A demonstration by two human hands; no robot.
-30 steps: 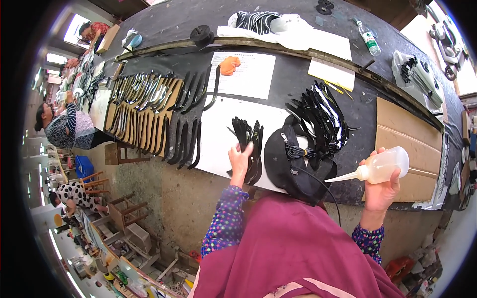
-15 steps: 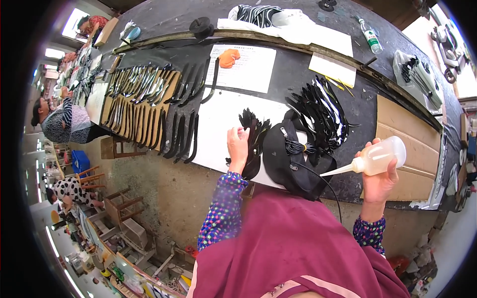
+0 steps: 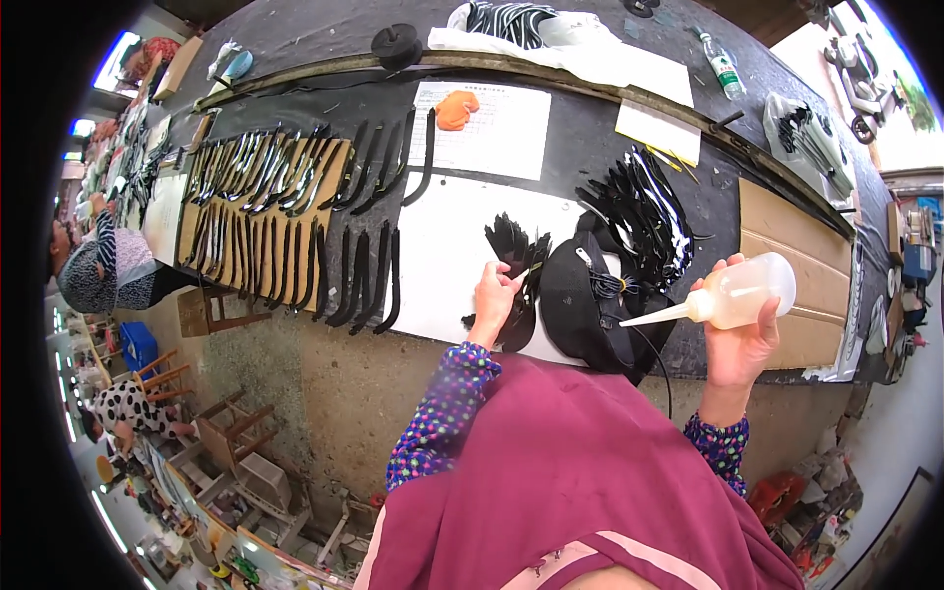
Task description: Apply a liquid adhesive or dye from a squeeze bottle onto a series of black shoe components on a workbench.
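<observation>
My right hand (image 3: 737,352) is wrapped round a translucent squeeze bottle (image 3: 747,291) with pale liquid inside. Its long thin nozzle points left, over a black zippered bag (image 3: 572,307). At the left of that bag, my left hand (image 3: 495,300) has its fingers closed at the edge of a bundle of black curved strips (image 3: 519,317), seeming to pinch one. The bundle lies on a white sheet (image 3: 438,241). Another heap of glossy black strips (image 3: 644,221) sits just beyond the bag. A coiled black cable (image 3: 607,285) rests on the bag.
Rows of black strips (image 3: 275,177) lie on cardboard at the left. An orange crumpled thing (image 3: 455,110) is on a printed paper (image 3: 506,128). A long metal bar (image 3: 560,77) crosses the table. Cardboard (image 3: 792,265) lies at the right; a water bottle (image 3: 723,67) stands far off. Co-workers are at left.
My left hand has moved slightly right and down, onto the black strips. The squeeze bottle in my right hand has shifted a little left and lower, its nozzle more level.
</observation>
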